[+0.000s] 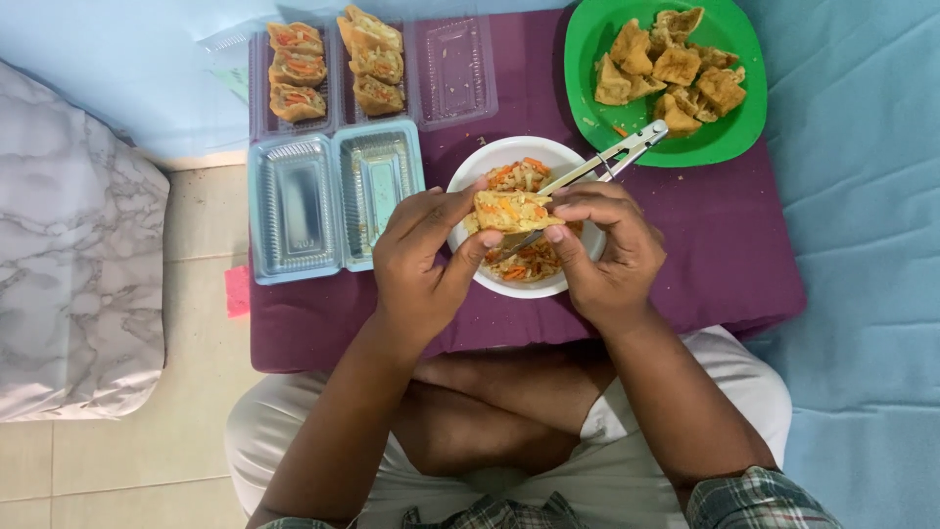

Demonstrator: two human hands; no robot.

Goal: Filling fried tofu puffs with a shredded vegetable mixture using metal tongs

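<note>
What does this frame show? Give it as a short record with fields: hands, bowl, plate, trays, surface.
left hand: grips the stuffed tofu piece from its left side
right hand: pinches the piece's right end, metal tongs alongside
bowl: white bowl of shredded vegetable filling, under the hands
plate: green plate of fried tofu, unfilled
trays: far clear tray holds six filled pieces; near tray holds none
surface: purple cushion

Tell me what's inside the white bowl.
The white bowl holds shredded vegetable filling, orange and pale, plus metal tongs. Both hands and the stuffed tofu piece cover its middle, so that part is hidden.
</note>
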